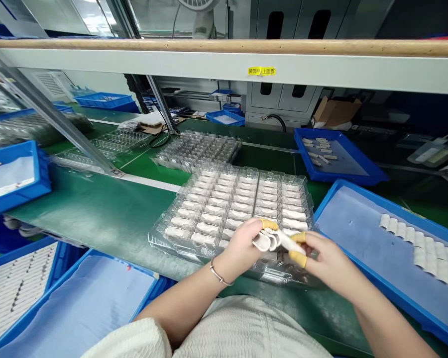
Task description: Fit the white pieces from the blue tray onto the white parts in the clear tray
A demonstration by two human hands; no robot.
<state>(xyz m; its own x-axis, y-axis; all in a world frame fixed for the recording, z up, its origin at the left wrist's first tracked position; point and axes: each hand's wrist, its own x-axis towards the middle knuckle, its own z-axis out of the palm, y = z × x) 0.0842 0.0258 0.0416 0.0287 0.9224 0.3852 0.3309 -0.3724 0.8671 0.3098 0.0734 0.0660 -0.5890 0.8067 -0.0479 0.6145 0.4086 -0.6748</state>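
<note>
In the left hand [248,243], several white pieces [262,242] are held; another is pinched by the fingertips of the right hand [320,252]. They are held over the clear tray [159,240], where a light grip above the filled rows [211,209] is best used.

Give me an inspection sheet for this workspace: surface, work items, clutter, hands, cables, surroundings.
Surface: green workbench, with light reflecting off it.
Work items: transparent tray holding rows of white parts; several white pieces in hand above its near edge; lined blue bin at right, with more parts.
Clutter: transparent trays stacked behind; open cardboard box at the back.
Hands: left hand grips the white pieces; right hand pinches their other end; yellow covers on fingertips of both.
Cables: thin dark cable near a metal upright.
Surroundings: pale beam with yellow labels, grey cabinet, fan.
</note>
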